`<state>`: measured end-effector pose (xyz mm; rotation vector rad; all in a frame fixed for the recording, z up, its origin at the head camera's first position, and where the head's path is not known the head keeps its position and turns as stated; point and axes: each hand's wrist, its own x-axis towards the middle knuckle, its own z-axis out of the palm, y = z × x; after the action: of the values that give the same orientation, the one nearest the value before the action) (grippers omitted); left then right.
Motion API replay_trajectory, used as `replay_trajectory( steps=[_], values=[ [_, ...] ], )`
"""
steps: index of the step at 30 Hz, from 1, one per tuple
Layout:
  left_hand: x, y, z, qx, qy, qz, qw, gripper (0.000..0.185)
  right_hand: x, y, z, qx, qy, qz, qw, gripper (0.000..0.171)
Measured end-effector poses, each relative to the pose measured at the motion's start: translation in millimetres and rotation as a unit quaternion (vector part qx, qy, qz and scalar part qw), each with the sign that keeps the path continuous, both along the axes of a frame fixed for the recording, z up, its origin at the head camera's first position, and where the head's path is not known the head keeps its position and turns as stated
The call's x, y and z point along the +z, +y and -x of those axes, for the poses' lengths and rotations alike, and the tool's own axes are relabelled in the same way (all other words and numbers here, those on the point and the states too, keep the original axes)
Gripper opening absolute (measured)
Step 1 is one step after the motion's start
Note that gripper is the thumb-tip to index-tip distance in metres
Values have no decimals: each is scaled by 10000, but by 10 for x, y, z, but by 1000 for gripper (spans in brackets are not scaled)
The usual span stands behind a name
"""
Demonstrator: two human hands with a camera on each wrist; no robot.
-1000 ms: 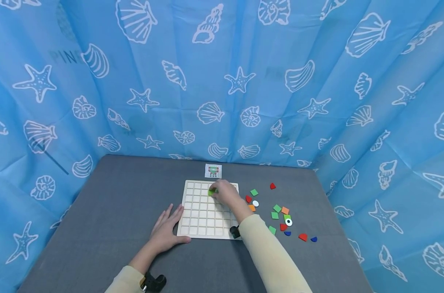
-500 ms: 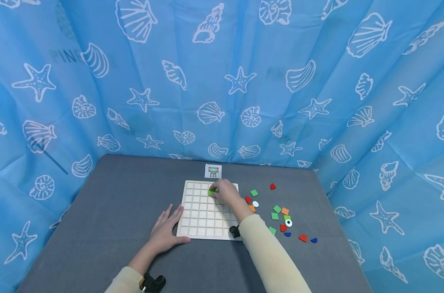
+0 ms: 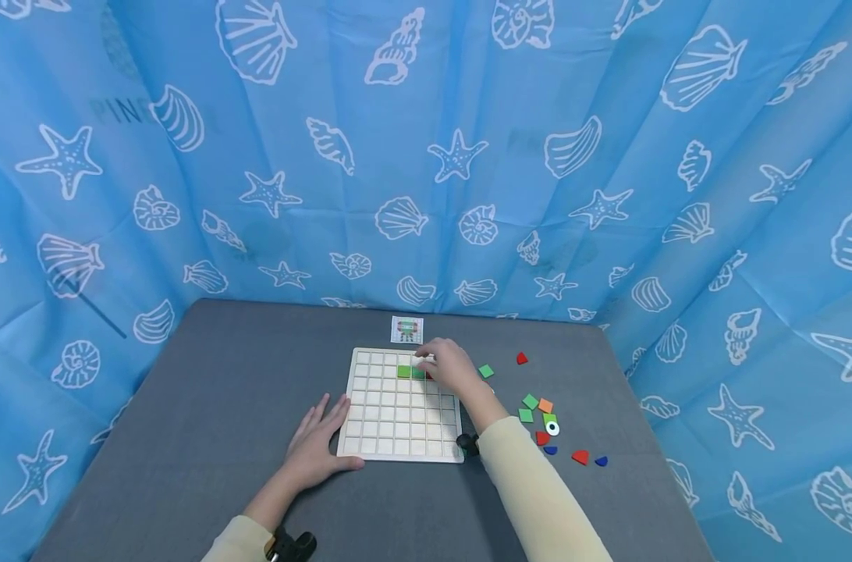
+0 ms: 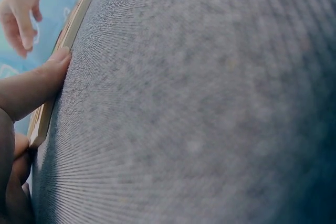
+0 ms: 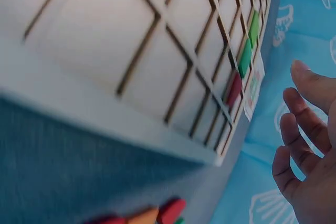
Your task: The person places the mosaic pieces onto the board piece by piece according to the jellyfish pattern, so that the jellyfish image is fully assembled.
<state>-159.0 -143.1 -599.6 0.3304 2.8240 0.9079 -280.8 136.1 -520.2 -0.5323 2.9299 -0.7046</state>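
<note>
At the near-left corner of a pale gridded board [image 3: 400, 458], flat on the grey table [image 3: 243, 375]: braced with the left hand [image 3: 317, 445], spread and long-fingered, touching the left edge and, by the thumb, the near edge, not wrapped round anything. Probably rigid, yet light enough to skid; best steadied by the rim, as at this corner.

Further right, in neighbouring cells of the second row from the far edge: a light-green tile [image 3: 403, 371], a mid-green tile [image 3: 418, 373] and a dark red piece [image 5: 234, 91]. Beyond the far rim, a printed card [image 3: 407, 330]. Over the far-right part of the board, the right hand [image 3: 452, 368], with fingers parted and loosely bent, apparently holding nothing in the right wrist view.

Just beside the right edge, among others, an orange piece [image 5: 142, 217]. Then, scattered loose across the table, a green square [image 3: 485, 371], a red wedge [image 3: 522, 358], a white ring [image 3: 552, 428] touching or overlapping a lime square [image 3: 549, 418] (cannot tell which) and, farthest right, a blue half-disc [image 3: 602, 461].

Likely light, stiff, hardly fragile and a little slippery on the flat faces. Pinch squares by opposite edges, the half-disc across straight side and arc; press down with one fingertip inside a cell.
</note>
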Motion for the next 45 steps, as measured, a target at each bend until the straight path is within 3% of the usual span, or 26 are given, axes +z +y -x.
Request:
replay_trajectory(
  steps=[12,30,36,45],
  values=[
    [27,-28,-32,-79,-89,-65,9999,120,134,468,29,-484,67,317,9983,25],
    [-39,21,-37,-105,-10,-208,9997,118,122,1227,182,-1086,-187,142,9938,30],
    [-28,9,-38,1,8,-187,9998,118,21,1429,235,-1117,-151,196,9934,29],
    [-2,-13,-19,-24,-62,-154,9999,118,-193,1704,313,-1030,-279,-387,9935,46]
  ],
)
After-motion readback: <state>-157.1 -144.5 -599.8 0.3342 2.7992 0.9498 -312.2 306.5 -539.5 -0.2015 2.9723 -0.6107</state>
